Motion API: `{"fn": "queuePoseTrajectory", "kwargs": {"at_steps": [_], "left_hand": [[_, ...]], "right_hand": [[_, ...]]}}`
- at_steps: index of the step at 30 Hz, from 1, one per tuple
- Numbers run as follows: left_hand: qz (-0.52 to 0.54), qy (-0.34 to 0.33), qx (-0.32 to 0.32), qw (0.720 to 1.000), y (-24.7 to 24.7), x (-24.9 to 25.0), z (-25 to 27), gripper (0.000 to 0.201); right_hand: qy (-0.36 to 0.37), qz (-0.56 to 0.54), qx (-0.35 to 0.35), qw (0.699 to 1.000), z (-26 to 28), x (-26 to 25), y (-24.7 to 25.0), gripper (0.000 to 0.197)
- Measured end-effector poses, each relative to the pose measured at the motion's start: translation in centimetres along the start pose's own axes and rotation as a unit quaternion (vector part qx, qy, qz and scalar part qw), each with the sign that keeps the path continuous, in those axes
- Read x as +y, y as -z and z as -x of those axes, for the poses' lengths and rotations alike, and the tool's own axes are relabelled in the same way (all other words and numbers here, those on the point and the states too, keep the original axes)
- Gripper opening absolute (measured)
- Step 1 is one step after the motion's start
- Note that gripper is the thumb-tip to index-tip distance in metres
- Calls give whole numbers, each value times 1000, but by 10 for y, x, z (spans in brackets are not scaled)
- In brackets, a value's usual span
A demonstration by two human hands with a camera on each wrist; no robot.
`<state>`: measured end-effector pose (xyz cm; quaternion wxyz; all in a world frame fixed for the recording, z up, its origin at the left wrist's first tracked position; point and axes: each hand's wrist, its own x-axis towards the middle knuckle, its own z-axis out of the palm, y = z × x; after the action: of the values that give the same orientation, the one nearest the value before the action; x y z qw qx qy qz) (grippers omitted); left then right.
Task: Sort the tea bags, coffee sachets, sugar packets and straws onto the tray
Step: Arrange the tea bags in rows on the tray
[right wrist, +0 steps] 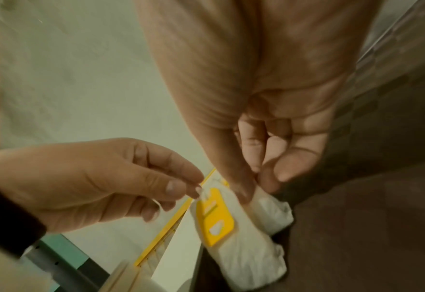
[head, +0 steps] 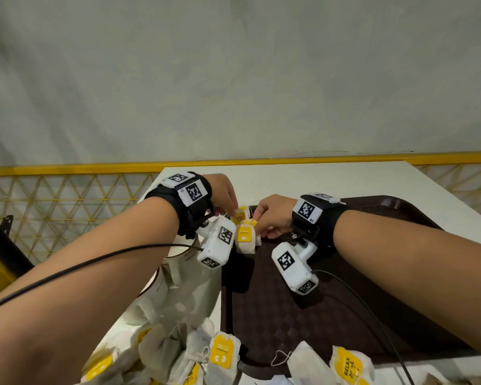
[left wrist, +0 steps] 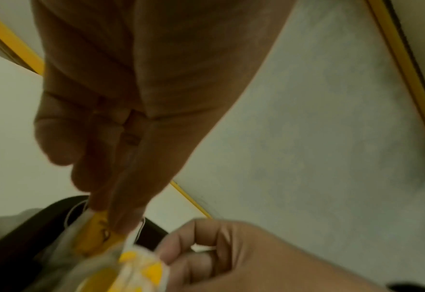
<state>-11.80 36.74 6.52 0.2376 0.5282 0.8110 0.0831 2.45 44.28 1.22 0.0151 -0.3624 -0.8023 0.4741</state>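
Lower left of the head view holds a heap of loose white paper tea bags with yellow tags [head: 220, 354], off the tray's near edge and not yet sorted. Moving right to mid-frame, the left hand [head: 222, 194] has thumb and fingertips closed on the top of a white tea bag with a yellow tag [head: 240, 216]. Beside it stands a small stack of white tea bags fronted by a yellow tag [head: 246, 240], at the far left corner of the dark brown checker-textured plastic tray [head: 303, 323]. Right of that, the right hand [head: 272, 213] has its thumb and fingers curled together on the stack's right end, steadying it. To do this well, lower the pinched bag squarely against the stack, tags aligned, strings tucked, and release only once the right hand braces it.
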Motion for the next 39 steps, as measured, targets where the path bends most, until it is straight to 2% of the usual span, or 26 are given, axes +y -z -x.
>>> {"fn": "queuePoseTrajectory", "kwargs": {"at_steps": [3, 8, 12, 14, 18, 22, 25, 28, 31, 34, 37, 39], "left_hand": [[-37, -15, -53, 998, -13, 1, 10, 29], [-64, -28, -13, 997, -25, 1, 13, 19], [-53, -35, -54, 996, -24, -2, 17, 2], [-61, -42, -75, 994, -22, -2, 20, 9], [-53, -32, -101, 993, -21, -2, 26, 6], [-66, -24, -77, 995, -21, -3, 19, 6], [-82, -18, -60, 995, -20, -1, 10, 20], [-90, -6, -49, 995, -19, 2, 1, 22], [-91, 11, -35, 995, -16, -1, -7, 18], [-103, 31, -14, 994, -19, -9, -18, 15], [-125, 49, -1, 991, -18, -17, -36, 27], [-122, 58, 4, 991, -16, -18, -40, 24]], "right_hand": [[11, -24, 27, 999, 4, 1, -2, 22], [3, -35, 60, 998, 9, 6, 1, 19], [19, -41, 53, 998, 9, 5, 0, 16], [35, -38, 45, 998, 9, 1, -3, 16], [43, -33, 52, 997, 5, -8, -13, 15], [36, -24, 80, 996, 0, -11, -18, 16], [31, -86, 97, 991, 1, -8, -15, 14], [29, -110, 121, 986, 6, -3, -8, 12], [31, -96, 71, 992, 15, 0, -5, 23], [42, -25, 4, 999, 21, 2, -10, 24], [68, 12, -17, 997, 17, 2, -18, 19], [74, 19, -13, 997, 13, 1, -21, 20]]}}
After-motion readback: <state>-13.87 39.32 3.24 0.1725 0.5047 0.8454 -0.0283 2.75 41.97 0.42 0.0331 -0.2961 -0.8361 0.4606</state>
